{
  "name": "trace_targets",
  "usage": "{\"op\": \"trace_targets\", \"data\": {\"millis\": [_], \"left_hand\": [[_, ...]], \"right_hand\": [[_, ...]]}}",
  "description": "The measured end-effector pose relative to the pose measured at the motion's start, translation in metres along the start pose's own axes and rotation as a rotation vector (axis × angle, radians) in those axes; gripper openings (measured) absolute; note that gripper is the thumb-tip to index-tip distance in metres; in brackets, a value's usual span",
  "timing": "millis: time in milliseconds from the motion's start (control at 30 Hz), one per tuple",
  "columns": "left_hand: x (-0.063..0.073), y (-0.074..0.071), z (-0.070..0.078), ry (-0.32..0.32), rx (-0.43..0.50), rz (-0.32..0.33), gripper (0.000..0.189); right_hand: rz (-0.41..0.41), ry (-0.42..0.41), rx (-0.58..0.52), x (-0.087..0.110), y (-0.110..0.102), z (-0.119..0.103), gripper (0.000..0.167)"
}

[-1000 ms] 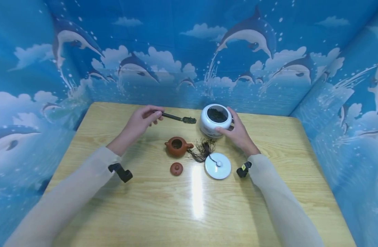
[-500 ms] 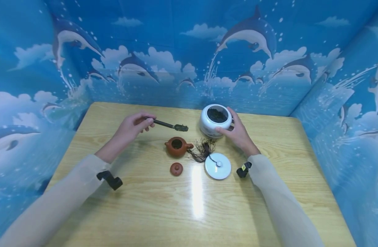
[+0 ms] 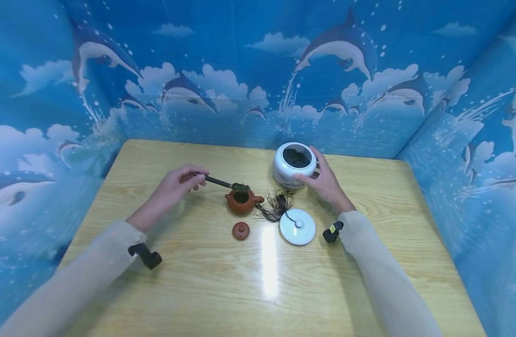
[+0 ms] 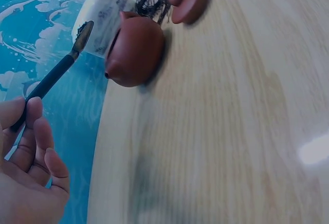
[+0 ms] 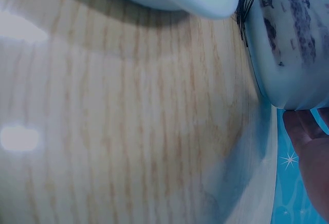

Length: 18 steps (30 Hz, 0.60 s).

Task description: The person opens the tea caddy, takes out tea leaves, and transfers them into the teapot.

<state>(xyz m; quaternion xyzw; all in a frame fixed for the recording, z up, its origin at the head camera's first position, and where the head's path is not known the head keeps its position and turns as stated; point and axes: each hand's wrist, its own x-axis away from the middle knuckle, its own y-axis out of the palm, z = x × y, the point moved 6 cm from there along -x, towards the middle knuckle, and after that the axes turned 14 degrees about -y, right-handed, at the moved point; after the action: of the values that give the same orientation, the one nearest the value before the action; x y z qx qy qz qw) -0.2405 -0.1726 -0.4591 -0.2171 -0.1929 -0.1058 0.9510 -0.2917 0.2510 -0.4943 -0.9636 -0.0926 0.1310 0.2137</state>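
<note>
The head view shows two hands at work over a wooden table [image 3: 199, 290]. Left of the middle of the frame, the left hand [image 3: 175, 185] pinches the thin dark handle of a little scoop [image 3: 220, 182] with thumb and fingers. The scoop has dark leafy bits [image 3: 242, 186] on its end, which is just over the top edge of a small brown teapot [image 3: 242, 208] near the middle of the frame. I can't tell if the two touch. The pot has no lid on, and there is dark stuff inside it.

Right of the middle, the right hand [image 3: 324, 181] holds the side of a round white jar [image 3: 283, 175], its thumb at the front. Dark leaves [image 3: 296, 158] fill part of the jar. Below the pot in the frame lies its small brown lid [image 3: 241, 230]. Lower and to the right is a flat white lid [image 3: 297, 236] with a knob, and a dark stringy tassel [image 3: 279, 206] is between it and the pot. In the left wrist view, the pinched handle is at the left side.
</note>
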Motion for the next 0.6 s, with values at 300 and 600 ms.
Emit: {"op": "trace_targets", "data": {"millis": [300, 600], "left_hand": [[0.0007, 0.0002, -0.0093, 0.018, -0.055, 0.015, 0.036], [0.0046, 0.0011, -0.0047, 0.06, -0.138, 0.046, 0.04]], "right_hand": [[-0.001, 0.001, -0.002, 0.0001, -0.0002, 0.0, 0.109], [0.001, -0.001, 0.002, -0.0002, 0.0, 0.0009, 0.11]]}}
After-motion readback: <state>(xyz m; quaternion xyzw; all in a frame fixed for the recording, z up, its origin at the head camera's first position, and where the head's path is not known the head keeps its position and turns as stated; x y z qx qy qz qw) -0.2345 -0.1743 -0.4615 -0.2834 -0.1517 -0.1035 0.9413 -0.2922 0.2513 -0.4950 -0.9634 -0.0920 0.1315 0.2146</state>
